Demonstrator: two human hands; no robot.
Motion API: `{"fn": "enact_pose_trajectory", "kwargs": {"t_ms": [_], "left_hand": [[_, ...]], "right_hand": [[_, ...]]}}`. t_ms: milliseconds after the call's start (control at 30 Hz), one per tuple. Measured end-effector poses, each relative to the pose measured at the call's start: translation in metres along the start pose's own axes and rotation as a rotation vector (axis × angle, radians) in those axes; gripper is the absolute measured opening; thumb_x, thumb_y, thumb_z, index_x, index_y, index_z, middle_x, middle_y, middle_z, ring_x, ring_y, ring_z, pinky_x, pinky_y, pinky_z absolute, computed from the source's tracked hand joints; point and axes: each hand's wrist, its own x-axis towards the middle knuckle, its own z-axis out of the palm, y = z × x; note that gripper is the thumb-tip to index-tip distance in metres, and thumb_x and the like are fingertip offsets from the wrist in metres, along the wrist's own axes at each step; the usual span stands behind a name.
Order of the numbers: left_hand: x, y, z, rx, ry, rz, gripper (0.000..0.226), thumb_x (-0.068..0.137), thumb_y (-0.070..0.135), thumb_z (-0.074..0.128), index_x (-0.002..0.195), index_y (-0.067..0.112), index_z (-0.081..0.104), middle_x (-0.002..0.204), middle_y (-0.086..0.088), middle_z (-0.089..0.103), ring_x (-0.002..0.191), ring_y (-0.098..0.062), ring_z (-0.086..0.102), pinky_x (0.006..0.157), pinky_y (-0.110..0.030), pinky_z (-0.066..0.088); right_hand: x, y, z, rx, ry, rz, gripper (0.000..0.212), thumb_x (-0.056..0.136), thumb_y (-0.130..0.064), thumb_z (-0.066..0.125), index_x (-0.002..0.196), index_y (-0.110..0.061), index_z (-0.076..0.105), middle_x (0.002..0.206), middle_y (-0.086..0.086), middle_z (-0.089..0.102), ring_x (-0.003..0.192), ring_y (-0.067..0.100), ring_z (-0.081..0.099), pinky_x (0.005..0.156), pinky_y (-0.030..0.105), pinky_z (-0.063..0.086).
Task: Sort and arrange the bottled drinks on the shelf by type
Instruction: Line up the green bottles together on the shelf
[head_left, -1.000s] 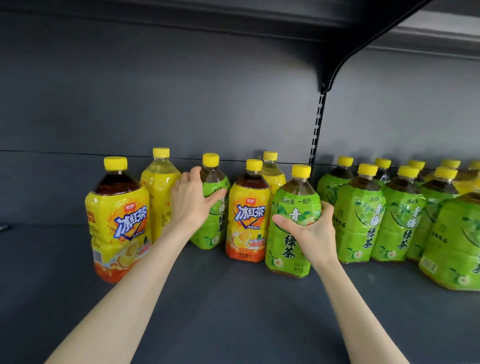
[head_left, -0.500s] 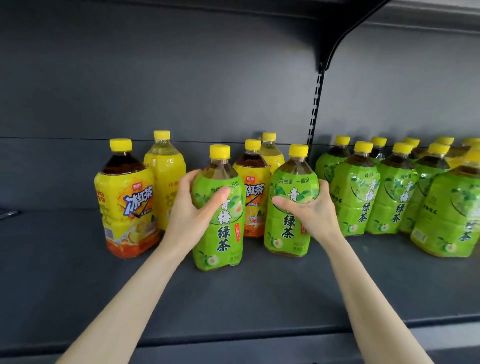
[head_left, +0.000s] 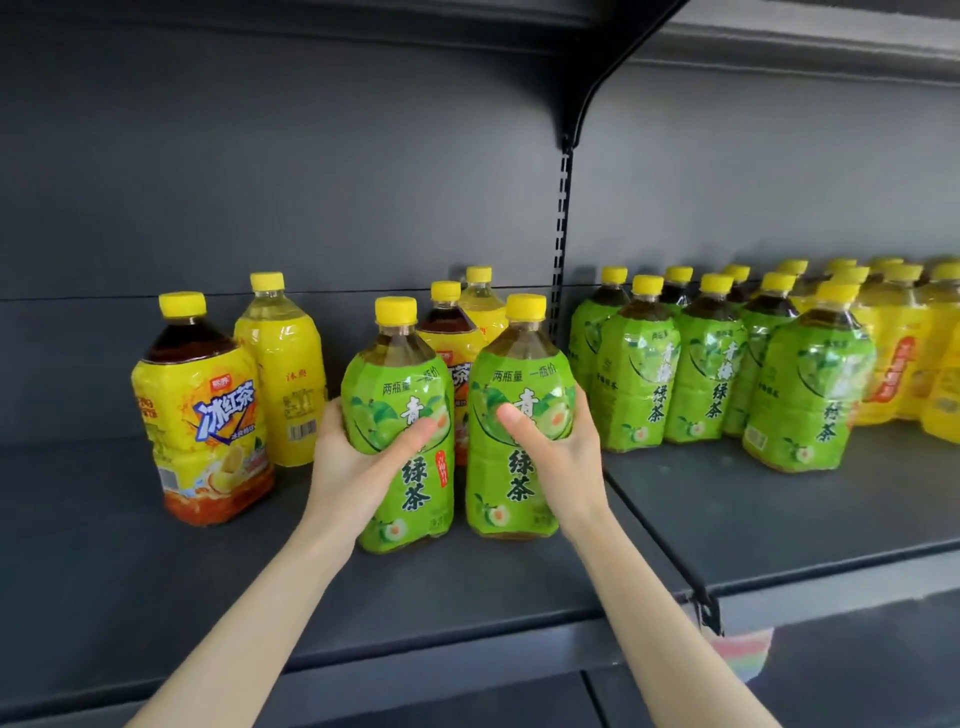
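Observation:
My left hand (head_left: 349, 467) grips a green tea bottle (head_left: 402, 488) with a yellow cap. Right beside it, my right hand (head_left: 558, 457) grips a second green tea bottle (head_left: 514, 478). Both stand upright near the front of the dark shelf (head_left: 156, 582); I cannot tell whether their bases touch it. Behind them stand an iced red tea bottle (head_left: 444, 332) and a yellow drink bottle (head_left: 480, 301). Further left are another iced red tea bottle (head_left: 200, 415) and a yellow drink bottle (head_left: 283, 374).
On the right shelf section (head_left: 779, 519) stands a group of several green tea bottles (head_left: 701, 374), with yellow drink bottles (head_left: 914, 358) at the far right. A slotted upright post (head_left: 563, 234) and a bracket divide the two sections.
Both hands have drawn their green tea bottles toward the front of the shelf and closer together. The view has shifted to show more of the right section.

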Motion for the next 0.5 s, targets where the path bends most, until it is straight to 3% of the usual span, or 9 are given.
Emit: {"fn": "enact_pose_trajectory", "kwargs": {"t_ms": [133,200,233,300,333,433,500], "left_hand": [[-0.021,0.012,0.023,-0.061,-0.010,0.042,0.059,0.054,0.034,0.080,0.107,0.027,0.055,0.097,0.008,0.070,0.083,-0.003,0.068,0.058,-0.015,0.052],[-0.030,0.023,0.040,-0.109,-0.029,0.058,0.054,0.054,0.033,0.078,0.103,0.028,0.056,0.093,0.008,0.071,0.081,-0.004,0.069,0.056,-0.016,0.052],[-0.035,0.028,0.050,-0.125,-0.044,0.060,0.053,0.054,0.034,0.077,0.103,0.029,0.056,0.092,0.008,0.072,0.082,-0.006,0.069,0.057,-0.017,0.053],[-0.046,0.037,0.074,-0.141,-0.078,0.070,0.055,0.053,0.037,0.078,0.103,0.029,0.057,0.092,0.010,0.072,0.083,-0.008,0.070,0.061,-0.021,0.055],[-0.052,0.040,0.088,-0.150,-0.094,0.072,0.058,0.052,0.037,0.081,0.104,0.028,0.057,0.093,0.010,0.073,0.084,-0.010,0.070,0.064,-0.025,0.056],[-0.072,0.043,0.134,-0.189,-0.115,0.060,0.057,0.057,0.036,0.083,0.108,0.029,0.058,0.098,0.008,0.072,0.090,-0.013,0.070,0.073,-0.033,0.054],[-0.087,0.042,0.170,-0.209,-0.097,0.054,0.057,0.057,0.037,0.085,0.106,0.030,0.057,0.096,0.011,0.072,0.088,-0.009,0.069,0.071,-0.027,0.054]], "right_hand": [[-0.003,-0.017,-0.023,0.007,0.037,0.006,0.049,0.072,-0.043,0.079,0.113,-0.033,0.053,0.097,-0.025,0.067,0.088,-0.018,0.060,0.082,0.012,0.048],[0.000,-0.024,-0.044,-0.012,0.049,0.006,0.058,0.076,-0.046,0.076,0.122,-0.035,0.042,0.102,-0.035,0.053,0.086,-0.031,0.049,0.082,0.002,0.042],[0.002,-0.028,-0.057,-0.005,0.046,-0.002,0.074,0.071,-0.057,0.074,0.133,-0.031,0.041,0.112,-0.032,0.054,0.098,-0.027,0.049,0.090,0.005,0.042],[0.002,-0.036,-0.082,-0.045,0.072,-0.008,0.102,0.056,-0.077,0.072,0.139,-0.025,0.043,0.133,-0.012,0.057,0.123,0.002,0.052,0.105,0.033,0.044],[0.001,-0.039,-0.097,-0.053,0.086,-0.029,0.100,0.055,-0.076,0.073,0.138,-0.026,0.047,0.132,-0.008,0.060,0.123,0.008,0.054,0.104,0.038,0.044],[-0.004,-0.047,-0.150,-0.081,0.069,-0.042,0.097,0.056,-0.073,0.073,0.136,-0.024,0.048,0.129,-0.008,0.061,0.121,0.009,0.055,0.104,0.038,0.043],[-0.004,-0.051,-0.192,-0.093,0.050,-0.043,0.102,0.057,-0.067,0.072,0.143,-0.025,0.040,0.142,-0.010,0.050,0.126,0.004,0.047,0.105,0.029,0.034]]}}
